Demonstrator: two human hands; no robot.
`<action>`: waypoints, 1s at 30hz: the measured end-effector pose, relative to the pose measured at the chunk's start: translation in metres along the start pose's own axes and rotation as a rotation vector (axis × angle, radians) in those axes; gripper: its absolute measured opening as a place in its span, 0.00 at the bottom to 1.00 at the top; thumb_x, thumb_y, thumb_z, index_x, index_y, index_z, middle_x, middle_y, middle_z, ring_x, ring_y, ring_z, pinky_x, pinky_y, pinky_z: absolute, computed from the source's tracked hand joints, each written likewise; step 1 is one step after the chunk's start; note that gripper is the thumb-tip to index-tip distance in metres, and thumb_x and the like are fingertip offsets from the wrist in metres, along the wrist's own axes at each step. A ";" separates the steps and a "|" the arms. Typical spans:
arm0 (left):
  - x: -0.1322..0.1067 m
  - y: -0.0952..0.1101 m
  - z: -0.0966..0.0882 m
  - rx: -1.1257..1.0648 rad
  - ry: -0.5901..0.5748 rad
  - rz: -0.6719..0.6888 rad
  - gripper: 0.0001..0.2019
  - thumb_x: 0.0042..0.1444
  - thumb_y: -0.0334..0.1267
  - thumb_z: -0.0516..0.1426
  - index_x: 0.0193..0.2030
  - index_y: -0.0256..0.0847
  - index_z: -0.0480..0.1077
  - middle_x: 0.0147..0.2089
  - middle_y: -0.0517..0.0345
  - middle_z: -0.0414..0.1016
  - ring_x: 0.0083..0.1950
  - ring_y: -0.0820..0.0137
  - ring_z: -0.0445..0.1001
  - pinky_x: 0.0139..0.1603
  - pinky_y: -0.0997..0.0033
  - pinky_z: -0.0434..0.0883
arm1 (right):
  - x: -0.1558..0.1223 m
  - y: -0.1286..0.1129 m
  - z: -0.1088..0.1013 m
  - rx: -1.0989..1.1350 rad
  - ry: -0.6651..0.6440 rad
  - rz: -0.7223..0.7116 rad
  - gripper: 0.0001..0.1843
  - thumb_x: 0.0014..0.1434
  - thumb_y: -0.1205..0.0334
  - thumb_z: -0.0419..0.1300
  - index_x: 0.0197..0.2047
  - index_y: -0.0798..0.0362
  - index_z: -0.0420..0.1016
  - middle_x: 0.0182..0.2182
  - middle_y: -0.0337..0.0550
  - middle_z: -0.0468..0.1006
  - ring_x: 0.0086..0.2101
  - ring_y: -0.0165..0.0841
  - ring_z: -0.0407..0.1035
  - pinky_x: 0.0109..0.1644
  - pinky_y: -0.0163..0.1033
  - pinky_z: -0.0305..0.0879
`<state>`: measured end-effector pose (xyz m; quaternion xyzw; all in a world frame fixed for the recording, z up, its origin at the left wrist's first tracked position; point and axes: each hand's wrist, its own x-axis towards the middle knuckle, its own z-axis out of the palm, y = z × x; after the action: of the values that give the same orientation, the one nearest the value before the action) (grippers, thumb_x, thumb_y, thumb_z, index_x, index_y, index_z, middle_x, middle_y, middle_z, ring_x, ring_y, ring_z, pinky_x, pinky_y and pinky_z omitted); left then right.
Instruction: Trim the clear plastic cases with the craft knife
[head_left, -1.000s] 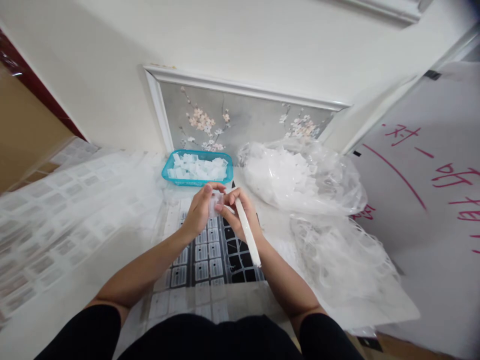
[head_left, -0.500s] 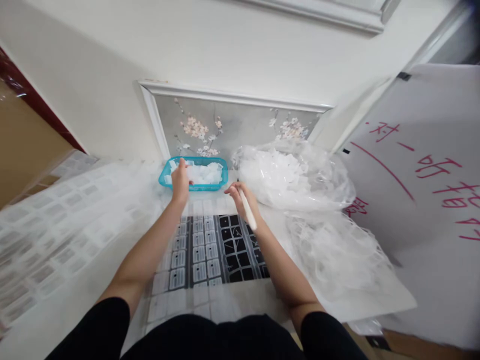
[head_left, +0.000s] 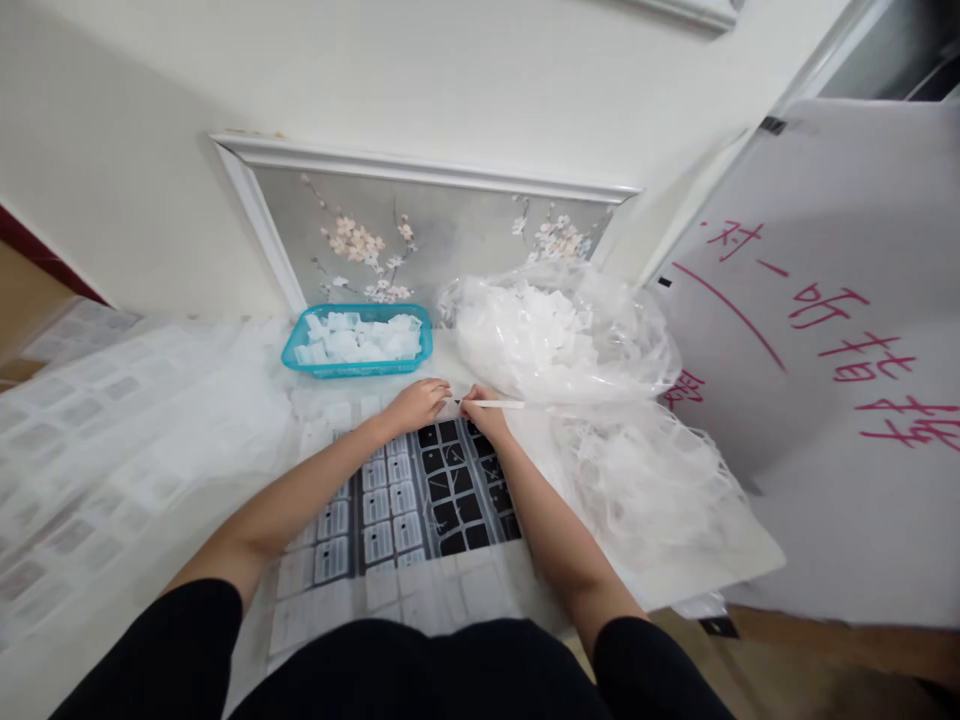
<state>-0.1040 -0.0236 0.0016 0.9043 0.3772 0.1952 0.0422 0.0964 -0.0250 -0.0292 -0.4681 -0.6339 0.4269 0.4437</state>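
My right hand [head_left: 486, 412] pinches a slim white stick-like tool [head_left: 504, 404], whose exact kind I cannot make out. Its long end points right, past the hand. Facing it from the left is my left hand [head_left: 420, 404], fingers drawn together; whatever they hold is too small or hidden to name. A tiny dark spot shows between the two sets of fingertips. Both hands are over the far edge of a sheet [head_left: 457, 490] with rows of black squares and pale, clear-looking rectangles. Just behind my left hand stands a blue tray [head_left: 356, 370] of small translucent white pieces [head_left: 364, 338].
At the back right lies a clear plastic bag [head_left: 562, 335] full of similar white pieces. A tangle of thin white strips [head_left: 645, 490] is in front of it. Translucent gridded sheets [head_left: 112, 430] cover the left side. Behind is a wall panel [head_left: 457, 235] with painted blossoms; a whiteboard [head_left: 825, 330] stands right.
My left hand has moved out of the blue tray, toward me and right, up to my right hand. The white tool has turned from pointing toward me to lying nearly level. The view has shifted.
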 end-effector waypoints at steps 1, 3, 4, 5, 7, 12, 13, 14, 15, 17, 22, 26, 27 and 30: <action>0.000 0.000 0.006 -0.006 -0.010 -0.002 0.15 0.59 0.29 0.52 0.51 0.37 0.73 0.55 0.45 0.73 0.59 0.61 0.69 0.61 0.56 0.67 | 0.000 0.001 0.001 -0.006 -0.017 -0.003 0.04 0.48 0.61 0.55 0.25 0.51 0.64 0.20 0.36 0.72 0.24 0.31 0.65 0.30 0.35 0.63; -0.002 -0.004 0.013 -0.016 -0.029 -0.004 0.18 0.57 0.26 0.52 0.53 0.38 0.72 0.56 0.46 0.73 0.61 0.61 0.67 0.62 0.56 0.67 | 0.000 0.002 0.002 -0.017 -0.041 -0.010 0.05 0.48 0.61 0.56 0.25 0.51 0.65 0.20 0.36 0.73 0.24 0.31 0.65 0.30 0.35 0.63; -0.003 -0.006 0.015 -0.020 -0.036 -0.006 0.19 0.57 0.25 0.51 0.53 0.38 0.72 0.56 0.46 0.73 0.62 0.62 0.67 0.63 0.55 0.66 | 0.001 0.003 0.002 -0.022 -0.049 -0.012 0.05 0.48 0.61 0.56 0.25 0.51 0.66 0.20 0.36 0.73 0.24 0.31 0.65 0.30 0.35 0.63; -0.003 -0.008 0.016 -0.023 -0.041 -0.010 0.20 0.57 0.24 0.51 0.54 0.38 0.72 0.57 0.46 0.72 0.63 0.62 0.66 0.63 0.55 0.65 | 0.001 0.004 0.003 -0.028 -0.055 -0.014 0.05 0.48 0.61 0.56 0.25 0.51 0.66 0.20 0.36 0.73 0.24 0.31 0.65 0.30 0.35 0.63; -0.004 -0.011 0.018 -0.027 -0.047 -0.021 0.20 0.57 0.24 0.51 0.55 0.37 0.71 0.58 0.45 0.71 0.64 0.61 0.65 0.64 0.55 0.64 | 0.002 0.005 0.003 -0.041 -0.064 -0.015 0.04 0.48 0.61 0.56 0.25 0.52 0.67 0.20 0.36 0.73 0.24 0.31 0.66 0.30 0.35 0.64; 0.000 -0.014 0.019 -0.041 -0.064 -0.049 0.19 0.58 0.26 0.51 0.54 0.37 0.72 0.60 0.44 0.70 0.63 0.61 0.66 0.64 0.55 0.64 | 0.004 0.006 0.004 -0.063 -0.090 -0.017 0.04 0.48 0.62 0.56 0.25 0.52 0.68 0.21 0.37 0.75 0.24 0.30 0.66 0.31 0.34 0.64; 0.001 -0.015 0.018 -0.047 -0.070 -0.050 0.19 0.58 0.26 0.51 0.54 0.38 0.73 0.60 0.45 0.70 0.62 0.62 0.67 0.64 0.56 0.64 | 0.004 0.006 0.004 -0.065 -0.094 -0.018 0.04 0.49 0.62 0.56 0.25 0.52 0.68 0.21 0.37 0.75 0.24 0.30 0.66 0.30 0.34 0.63; 0.002 -0.016 0.017 -0.052 -0.077 -0.050 0.18 0.58 0.26 0.51 0.53 0.39 0.73 0.59 0.46 0.71 0.62 0.62 0.68 0.63 0.57 0.64 | 0.004 0.006 0.004 -0.067 -0.096 -0.019 0.04 0.49 0.62 0.56 0.25 0.52 0.68 0.21 0.37 0.75 0.24 0.30 0.66 0.30 0.34 0.63; 0.004 -0.017 0.016 -0.058 -0.084 -0.049 0.18 0.58 0.27 0.51 0.53 0.40 0.74 0.59 0.47 0.71 0.61 0.63 0.69 0.63 0.57 0.65 | 0.004 0.006 0.004 -0.069 -0.096 -0.020 0.04 0.49 0.62 0.55 0.25 0.52 0.68 0.21 0.37 0.75 0.24 0.30 0.66 0.30 0.34 0.63; 0.006 -0.019 0.014 -0.068 -0.099 -0.047 0.18 0.58 0.28 0.52 0.52 0.40 0.74 0.58 0.48 0.72 0.60 0.63 0.70 0.62 0.59 0.66 | 0.004 0.006 0.004 -0.073 -0.093 -0.019 0.04 0.50 0.62 0.55 0.25 0.52 0.68 0.22 0.37 0.76 0.24 0.30 0.66 0.30 0.34 0.63; 0.010 -0.019 0.010 -0.097 -0.118 -0.042 0.17 0.58 0.31 0.52 0.52 0.39 0.75 0.56 0.47 0.73 0.57 0.61 0.71 0.60 0.60 0.66 | 0.005 0.007 0.004 -0.087 -0.088 -0.008 0.05 0.50 0.62 0.55 0.27 0.52 0.69 0.23 0.37 0.77 0.24 0.30 0.67 0.30 0.34 0.63; 0.011 -0.015 0.010 -0.141 -0.111 -0.048 0.15 0.59 0.31 0.52 0.48 0.38 0.76 0.53 0.48 0.75 0.55 0.61 0.71 0.60 0.59 0.64 | 0.009 0.010 0.004 -0.105 -0.090 0.008 0.06 0.50 0.61 0.56 0.27 0.53 0.71 0.22 0.37 0.76 0.23 0.30 0.66 0.29 0.34 0.63; 0.011 -0.013 0.010 -0.158 -0.104 -0.053 0.14 0.59 0.31 0.52 0.47 0.39 0.76 0.52 0.48 0.75 0.55 0.61 0.71 0.60 0.59 0.64 | 0.009 0.011 0.005 -0.111 -0.091 0.013 0.06 0.49 0.61 0.55 0.27 0.53 0.71 0.21 0.37 0.76 0.22 0.29 0.66 0.28 0.34 0.62; 0.009 -0.008 0.010 -0.220 -0.051 -0.098 0.11 0.59 0.33 0.53 0.42 0.39 0.77 0.48 0.49 0.76 0.53 0.62 0.72 0.58 0.61 0.65 | 0.011 0.012 0.006 -0.138 -0.085 0.024 0.06 0.49 0.61 0.56 0.26 0.53 0.71 0.20 0.37 0.75 0.22 0.29 0.65 0.27 0.34 0.61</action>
<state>-0.0999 -0.0106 -0.0069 0.8794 0.3963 0.2098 0.1603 0.0912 -0.0132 -0.0405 -0.4864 -0.6745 0.4071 0.3778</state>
